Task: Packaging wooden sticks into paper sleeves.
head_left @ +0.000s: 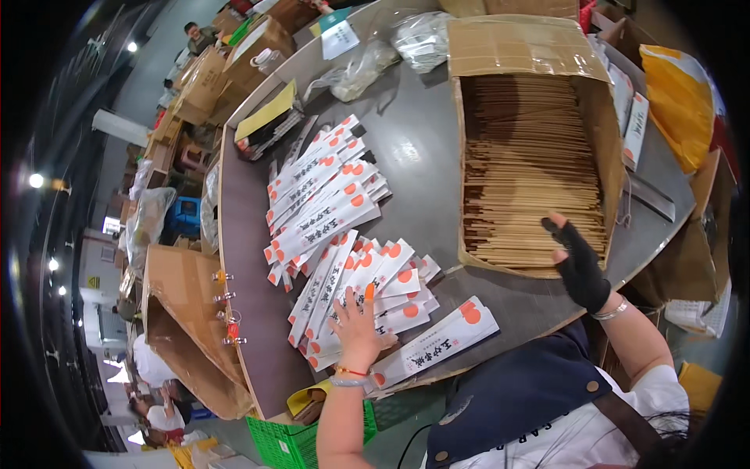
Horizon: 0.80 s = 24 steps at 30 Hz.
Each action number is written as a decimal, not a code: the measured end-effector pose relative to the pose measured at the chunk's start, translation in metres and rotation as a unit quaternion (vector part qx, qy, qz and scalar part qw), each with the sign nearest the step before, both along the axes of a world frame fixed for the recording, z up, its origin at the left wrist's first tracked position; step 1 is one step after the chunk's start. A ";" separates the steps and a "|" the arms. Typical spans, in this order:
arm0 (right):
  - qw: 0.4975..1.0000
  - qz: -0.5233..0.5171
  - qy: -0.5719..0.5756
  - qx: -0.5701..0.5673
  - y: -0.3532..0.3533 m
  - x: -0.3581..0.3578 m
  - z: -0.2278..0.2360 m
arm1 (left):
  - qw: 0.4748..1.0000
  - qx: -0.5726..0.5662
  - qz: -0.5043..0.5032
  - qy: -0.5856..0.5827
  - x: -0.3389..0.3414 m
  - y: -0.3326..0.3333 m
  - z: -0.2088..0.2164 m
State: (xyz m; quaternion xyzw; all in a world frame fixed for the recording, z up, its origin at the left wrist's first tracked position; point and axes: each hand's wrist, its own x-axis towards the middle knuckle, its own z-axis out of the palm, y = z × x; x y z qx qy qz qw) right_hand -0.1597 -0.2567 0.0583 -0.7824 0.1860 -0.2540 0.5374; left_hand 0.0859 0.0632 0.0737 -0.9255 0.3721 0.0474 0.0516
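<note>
Grey table point(426, 141): white sleeves point(328, 203), open carton point(531, 156), plastic bags point(367, 66)

A grey desk point(422, 148) fills the view; far left, cardboard boxes point(205, 82) crowd a dim workroom under ceiling lamps point(35, 180).

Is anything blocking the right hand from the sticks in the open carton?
Nothing visible does. The right hand, in a black fingerless glove, hovers at the carton near edge, directly over the stacked wooden sticks. The left hand rests on the white paper sleeves.
</note>
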 end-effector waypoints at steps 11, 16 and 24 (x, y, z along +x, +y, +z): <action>0.989 -0.072 0.040 -0.121 -0.024 0.013 -0.002 | 0.998 -0.008 -0.041 0.048 0.124 -0.015 -0.057; 0.987 -0.094 0.055 -0.119 -0.026 0.009 0.001 | 0.997 -0.009 -0.049 0.054 0.190 -0.057 -0.054; 0.970 -0.063 0.092 -0.216 -0.040 0.014 0.001 | 0.993 0.072 -0.046 -0.082 0.242 -0.107 -0.039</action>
